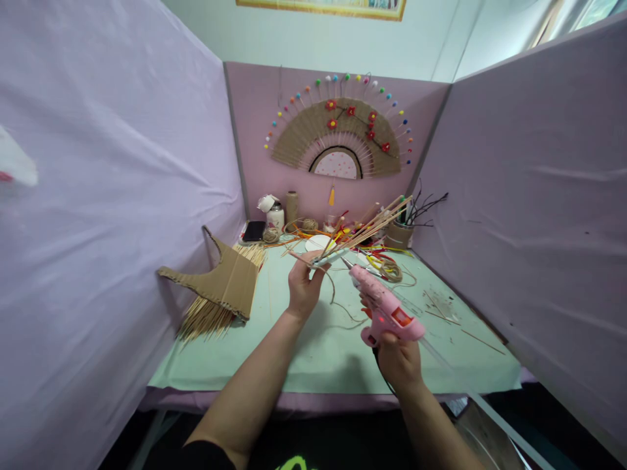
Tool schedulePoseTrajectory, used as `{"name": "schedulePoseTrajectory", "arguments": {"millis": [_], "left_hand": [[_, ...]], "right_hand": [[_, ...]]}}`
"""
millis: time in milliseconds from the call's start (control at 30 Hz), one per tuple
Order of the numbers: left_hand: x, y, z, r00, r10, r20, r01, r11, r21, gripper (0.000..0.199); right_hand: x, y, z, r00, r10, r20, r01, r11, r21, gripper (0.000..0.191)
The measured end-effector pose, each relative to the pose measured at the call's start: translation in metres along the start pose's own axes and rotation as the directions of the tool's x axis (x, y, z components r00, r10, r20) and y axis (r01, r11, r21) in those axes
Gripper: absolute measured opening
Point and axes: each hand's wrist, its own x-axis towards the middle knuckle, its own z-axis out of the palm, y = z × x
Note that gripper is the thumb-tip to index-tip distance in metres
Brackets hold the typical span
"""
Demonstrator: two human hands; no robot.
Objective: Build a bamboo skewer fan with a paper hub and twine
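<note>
My left hand (304, 287) is closed around the near end of a bundle of thin wooden sticks (375, 225), which fans out up and to the right. A pale strip (332, 256) lies along the held end, and a length of twine (334, 290) dangles below it. In my right hand (399, 359) is a pink glue gun (385, 307) with a red light lit on its side. Its metal nozzle points up and left, close to the pale strip; whether it touches cannot be made out. A clear glue stick (435, 352) sticks out of its back.
On the left, a curved cardboard piece (230, 274) leans over a pile of bamboo sticks (210, 320). A phone (254, 230), a white bottle (275, 215), twine balls and a pot of dark twigs (399, 234) stand at the back. A decorated fan (337, 130) hangs on the rear panel.
</note>
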Motion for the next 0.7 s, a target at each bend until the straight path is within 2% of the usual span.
{"name": "schedulePoseTrajectory", "arguments": {"millis": [100, 300, 433, 700], "left_hand": [[0.001, 0.003, -0.002, 0.997, 0.067, 0.029, -0.068, 0.995, 0.066, 0.021], [0.002, 0.003, -0.005, 0.971, 0.216, 0.098, -0.230, 0.959, 0.165, 0.018], [0.001, -0.001, -0.005, 0.964, 0.243, 0.110, -0.260, 0.948, 0.182, 0.018], [0.000, -0.001, -0.004, 0.963, 0.243, 0.116, -0.262, 0.946, 0.191, 0.018]], "right_hand": [[0.002, -0.013, -0.001, 0.998, -0.058, -0.015, 0.057, 0.997, -0.046, 0.045], [0.002, -0.015, -0.003, 0.992, -0.070, 0.107, 0.092, 0.973, -0.213, 0.047], [0.002, -0.012, -0.003, 0.987, -0.080, 0.140, 0.114, 0.958, -0.261, 0.044], [0.003, -0.015, 0.001, 0.990, -0.085, 0.115, 0.115, 0.951, -0.288, 0.039]]}}
